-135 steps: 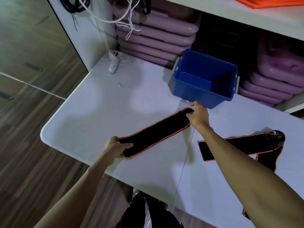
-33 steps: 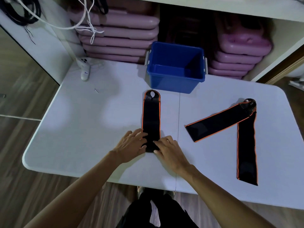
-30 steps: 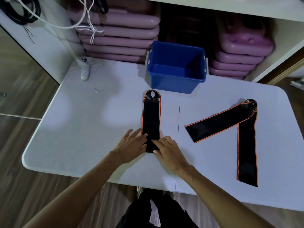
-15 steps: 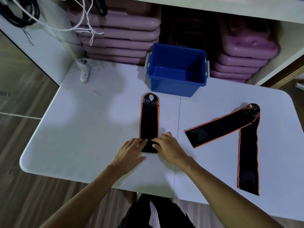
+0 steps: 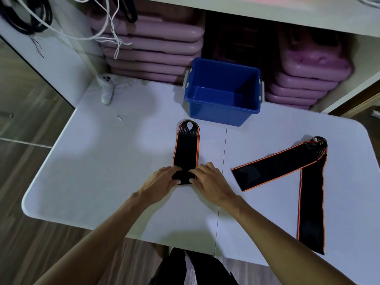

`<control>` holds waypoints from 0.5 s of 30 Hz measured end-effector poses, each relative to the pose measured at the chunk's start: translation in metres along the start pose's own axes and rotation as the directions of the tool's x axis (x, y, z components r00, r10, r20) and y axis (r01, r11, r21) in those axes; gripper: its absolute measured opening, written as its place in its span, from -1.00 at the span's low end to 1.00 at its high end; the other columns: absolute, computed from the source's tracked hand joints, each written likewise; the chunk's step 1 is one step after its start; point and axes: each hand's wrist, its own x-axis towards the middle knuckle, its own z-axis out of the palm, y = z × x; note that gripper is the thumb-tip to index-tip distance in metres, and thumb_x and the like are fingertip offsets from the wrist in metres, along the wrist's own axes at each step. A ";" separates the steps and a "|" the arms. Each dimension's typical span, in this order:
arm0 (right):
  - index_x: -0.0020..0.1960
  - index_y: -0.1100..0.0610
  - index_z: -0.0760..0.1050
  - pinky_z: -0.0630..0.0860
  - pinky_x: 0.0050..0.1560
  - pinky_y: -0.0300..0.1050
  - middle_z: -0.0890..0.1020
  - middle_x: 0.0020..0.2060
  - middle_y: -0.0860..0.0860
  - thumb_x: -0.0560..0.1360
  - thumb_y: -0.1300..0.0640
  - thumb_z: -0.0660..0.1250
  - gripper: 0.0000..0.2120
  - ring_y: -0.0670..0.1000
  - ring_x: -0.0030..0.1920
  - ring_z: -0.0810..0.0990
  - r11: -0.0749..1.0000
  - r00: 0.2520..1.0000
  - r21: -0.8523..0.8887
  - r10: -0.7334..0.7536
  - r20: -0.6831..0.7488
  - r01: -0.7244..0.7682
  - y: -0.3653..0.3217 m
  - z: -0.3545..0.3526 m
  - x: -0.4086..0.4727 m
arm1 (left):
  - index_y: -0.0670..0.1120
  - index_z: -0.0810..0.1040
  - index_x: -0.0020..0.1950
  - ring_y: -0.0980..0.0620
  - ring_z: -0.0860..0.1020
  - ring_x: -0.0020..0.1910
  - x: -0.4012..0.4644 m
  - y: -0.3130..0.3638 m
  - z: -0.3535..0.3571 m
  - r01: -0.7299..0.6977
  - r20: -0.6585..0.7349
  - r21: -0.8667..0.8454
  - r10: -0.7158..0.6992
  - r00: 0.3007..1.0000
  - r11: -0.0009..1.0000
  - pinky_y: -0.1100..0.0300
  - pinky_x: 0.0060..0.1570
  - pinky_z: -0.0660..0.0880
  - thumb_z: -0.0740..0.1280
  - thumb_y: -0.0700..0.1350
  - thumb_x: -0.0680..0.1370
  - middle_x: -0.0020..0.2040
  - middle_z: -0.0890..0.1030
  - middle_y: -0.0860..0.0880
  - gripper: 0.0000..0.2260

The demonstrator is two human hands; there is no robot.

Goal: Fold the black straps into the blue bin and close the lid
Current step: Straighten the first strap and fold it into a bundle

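A black strap with orange edging (image 5: 186, 147) lies straight on the white table (image 5: 102, 161), its looped end pointing at the blue bin (image 5: 223, 112). My left hand (image 5: 162, 179) and my right hand (image 5: 207, 178) pinch its near end, which is curled up into a small roll between my fingers. The bin stands open and holds nothing; no lid shows. A second, longer black strap (image 5: 304, 173) lies bent in a V at the right.
A white controller (image 5: 107, 87) and a small screw (image 5: 119, 118) lie at the table's back left. Stacked pink cases (image 5: 152, 50) fill the shelf behind the bin. White cables (image 5: 107, 27) hang at the upper left. The table's front edge runs near my forearms.
The strap was turned from a diagonal to lie lengthwise toward the bin. Both hands went to its near end, and over the last second that end has curled up into a roll.
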 end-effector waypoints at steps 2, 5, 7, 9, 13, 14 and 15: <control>0.32 0.11 0.45 0.40 0.14 -0.03 0.56 0.14 -0.02 0.63 -0.03 0.14 -0.65 0.04 0.16 0.37 0.999 0.999 0.031 0.028 0.037 -0.029 0.003 -0.004 0.007 | -0.09 0.40 0.35 -0.15 0.54 0.08 0.003 0.000 -0.001 0.020 0.016 0.003 -0.020 1.000 1.000 0.07 0.03 0.45 0.24 -0.04 0.59 0.13 0.59 -0.12 -0.65; 0.30 0.11 0.46 0.38 0.15 -0.04 0.58 0.14 -0.02 0.64 -0.05 0.12 -0.65 0.03 0.17 0.37 0.996 0.994 0.044 0.070 0.079 -0.074 0.005 -0.005 0.011 | -0.01 0.36 0.41 -0.12 0.42 0.18 0.007 0.004 0.000 0.052 0.058 0.144 -0.060 0.996 0.988 0.01 0.15 0.42 0.05 0.16 0.56 0.19 0.48 -0.08 -0.52; 0.27 0.11 0.48 0.41 0.14 0.01 0.58 0.10 -0.01 0.64 -0.04 0.11 -0.67 0.04 0.13 0.37 0.994 0.993 0.044 0.095 0.073 -0.098 0.004 -0.003 0.008 | 0.04 0.42 0.34 -0.09 0.34 0.23 0.012 0.005 -0.001 0.025 0.040 0.257 -0.037 0.999 0.966 0.01 0.16 0.40 -0.09 0.22 0.47 0.27 0.37 -0.03 -0.43; 0.27 0.11 0.48 0.44 0.08 0.05 0.54 0.09 0.02 0.64 -0.02 0.12 -0.68 0.07 0.09 0.39 0.992 0.992 0.011 0.124 0.026 -0.125 0.001 -0.001 0.006 | 0.06 0.49 0.27 -0.09 0.29 0.28 0.018 0.007 -0.003 -0.001 0.031 0.314 -0.010 0.999 0.949 0.01 0.17 0.38 -0.11 0.20 0.49 0.32 0.32 -0.01 -0.45; 0.29 0.07 0.42 0.48 -0.10 0.01 0.52 0.09 0.01 0.58 0.02 0.24 -0.69 0.11 0.00 0.46 0.986 0.981 -0.080 0.134 -0.140 -0.146 -0.012 0.006 -0.002 | 0.03 0.51 0.22 -0.08 0.35 0.22 0.031 0.007 -0.002 0.057 0.018 0.320 -0.067 0.998 0.946 0.00 0.18 0.34 0.03 0.08 0.64 0.24 0.40 0.00 -0.67; 0.28 0.06 0.42 0.47 -0.13 0.00 0.53 0.08 0.00 0.53 0.00 0.30 -0.65 0.12 -0.01 0.47 0.982 0.980 -0.111 0.133 -0.147 -0.150 -0.015 0.008 -0.005 | 0.02 0.50 0.21 -0.08 0.38 0.18 0.033 0.006 0.000 0.088 -0.015 0.292 -0.087 0.996 0.952 0.00 0.15 0.34 0.05 0.07 0.64 0.21 0.42 0.00 -0.69; 0.28 0.07 0.42 0.46 -0.16 0.00 0.54 0.08 0.01 0.47 -0.03 0.36 -0.58 0.13 -0.03 0.48 0.976 0.981 -0.148 0.138 -0.138 -0.158 -0.016 0.010 -0.009 | 0.01 0.50 0.20 -0.08 0.40 0.15 0.034 0.007 0.003 0.114 -0.063 0.257 -0.101 0.993 0.960 0.02 0.11 0.35 0.07 0.06 0.64 0.18 0.45 0.00 -0.71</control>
